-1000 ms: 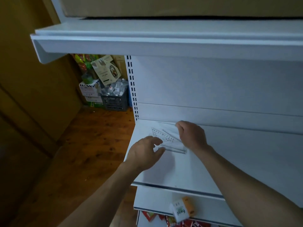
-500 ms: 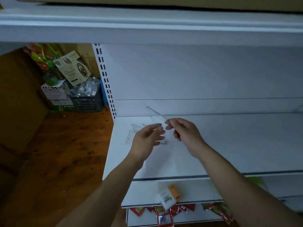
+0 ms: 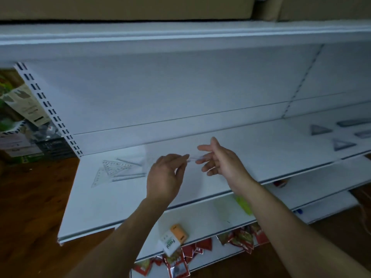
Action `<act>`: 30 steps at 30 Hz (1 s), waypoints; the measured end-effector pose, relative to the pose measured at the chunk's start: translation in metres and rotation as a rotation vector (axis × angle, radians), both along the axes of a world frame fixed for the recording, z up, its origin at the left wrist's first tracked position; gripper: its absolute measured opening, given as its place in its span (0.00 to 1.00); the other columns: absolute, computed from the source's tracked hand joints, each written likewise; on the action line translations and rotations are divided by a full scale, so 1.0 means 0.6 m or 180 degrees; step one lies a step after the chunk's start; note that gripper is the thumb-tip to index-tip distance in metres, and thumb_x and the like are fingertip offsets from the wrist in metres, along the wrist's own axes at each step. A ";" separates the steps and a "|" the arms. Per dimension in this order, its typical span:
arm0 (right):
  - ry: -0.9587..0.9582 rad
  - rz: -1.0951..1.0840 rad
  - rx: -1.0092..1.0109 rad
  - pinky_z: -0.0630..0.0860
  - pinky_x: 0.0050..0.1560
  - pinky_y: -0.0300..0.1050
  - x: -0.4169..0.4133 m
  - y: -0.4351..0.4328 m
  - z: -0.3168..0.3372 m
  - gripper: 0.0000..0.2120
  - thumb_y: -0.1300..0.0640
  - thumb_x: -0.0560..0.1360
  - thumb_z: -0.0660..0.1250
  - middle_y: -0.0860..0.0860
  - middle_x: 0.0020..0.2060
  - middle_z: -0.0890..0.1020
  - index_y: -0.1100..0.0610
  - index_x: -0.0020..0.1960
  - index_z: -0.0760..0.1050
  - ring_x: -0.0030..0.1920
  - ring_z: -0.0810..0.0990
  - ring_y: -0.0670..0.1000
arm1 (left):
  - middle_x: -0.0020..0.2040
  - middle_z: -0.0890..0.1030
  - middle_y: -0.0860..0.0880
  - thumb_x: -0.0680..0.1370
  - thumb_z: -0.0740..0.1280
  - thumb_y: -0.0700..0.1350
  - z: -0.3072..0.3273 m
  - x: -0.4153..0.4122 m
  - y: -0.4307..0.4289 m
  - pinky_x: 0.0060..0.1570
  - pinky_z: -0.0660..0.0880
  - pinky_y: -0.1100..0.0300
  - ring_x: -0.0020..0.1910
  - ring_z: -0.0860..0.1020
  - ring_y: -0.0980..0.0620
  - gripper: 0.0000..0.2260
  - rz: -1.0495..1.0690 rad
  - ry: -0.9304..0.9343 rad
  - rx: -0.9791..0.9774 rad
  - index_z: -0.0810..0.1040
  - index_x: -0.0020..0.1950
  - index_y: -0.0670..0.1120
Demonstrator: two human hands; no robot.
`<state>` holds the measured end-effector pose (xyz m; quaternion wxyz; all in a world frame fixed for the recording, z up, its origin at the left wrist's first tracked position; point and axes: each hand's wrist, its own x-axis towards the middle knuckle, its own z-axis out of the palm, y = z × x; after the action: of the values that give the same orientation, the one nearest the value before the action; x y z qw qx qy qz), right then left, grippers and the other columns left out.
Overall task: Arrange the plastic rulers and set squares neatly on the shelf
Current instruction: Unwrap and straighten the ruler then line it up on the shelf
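Our left hand (image 3: 165, 177) fingers pinched the ruler (image 3: 193, 158) | right hand (image 3: 224, 165) fingers loose at its end | set squares (image 3: 113, 169) lay left of both

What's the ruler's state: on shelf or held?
Held above the shelf: left hand pinches one end of the ruler; right hand, fingers relaxed, is at the other.

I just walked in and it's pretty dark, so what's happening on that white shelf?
A person is tidying see-through rulers and set squares on the white shelf. The left hand pinches one end of a clear ruler over the shelf, and the open right hand has its fingers at the other end. A small pile of clear set squares lies to the left. Further right, grey triangles and grey rulers lie spread apart.
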<state>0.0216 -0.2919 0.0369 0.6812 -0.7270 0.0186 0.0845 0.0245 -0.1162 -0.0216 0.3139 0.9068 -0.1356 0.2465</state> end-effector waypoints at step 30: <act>-0.0344 -0.2201 -0.0458 0.77 0.40 0.39 -0.156 -0.860 -0.069 0.07 0.63 0.74 0.70 0.50 0.35 0.83 0.52 0.45 0.81 0.38 0.81 0.47 | 0.38 0.81 0.43 0.77 0.68 0.37 0.035 -0.015 -0.865 0.30 0.73 0.61 0.29 0.74 0.51 0.05 -0.1648 0.2258 -0.2326 0.82 0.49 0.43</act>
<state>-0.0719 -0.8078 -0.0047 0.6166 -0.7272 0.2333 -0.1912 0.0157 -0.6352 -0.0007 0.6836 0.7038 -0.1456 -0.1270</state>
